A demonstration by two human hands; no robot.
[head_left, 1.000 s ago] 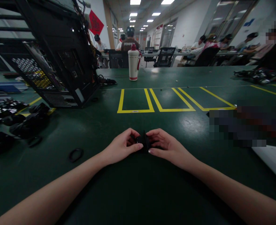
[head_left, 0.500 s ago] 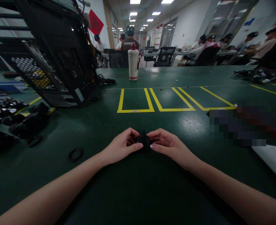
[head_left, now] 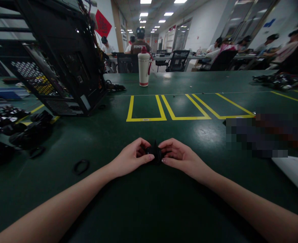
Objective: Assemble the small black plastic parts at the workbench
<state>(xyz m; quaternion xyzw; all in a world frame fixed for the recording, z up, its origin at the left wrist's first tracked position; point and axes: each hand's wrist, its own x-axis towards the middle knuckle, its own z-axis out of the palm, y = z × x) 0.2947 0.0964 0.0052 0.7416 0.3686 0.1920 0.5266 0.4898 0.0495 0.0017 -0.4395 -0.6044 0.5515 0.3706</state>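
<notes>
A person's left hand [head_left: 130, 158] is pinching a small black part [head_left: 157, 153] between thumb and fingers above the near middle of a green table [head_left: 149, 206]. The right hand [head_left: 185, 159] is curling in from the right, its fingertips meeting or nearly meeting the part's flat, upright side; whether they are gripping it, the view is not telling. The 2 hands are facing each other, with the part filling the gap between them. To the near left, a black ring [head_left: 75, 167] is lying on the tabletop, and a cluster of black pieces [head_left: 33, 130] is sitting farther left. An open computer case [head_left: 73, 71] is standing on the far left, cables trailing at its side. Beyond the hands, yellow tape [head_left: 146, 119] is marking out 3 bays, and a white bottle [head_left: 144, 71] with a red top is standing behind them. Dark cables [head_left: 278, 81] are lying at far right.
</notes>
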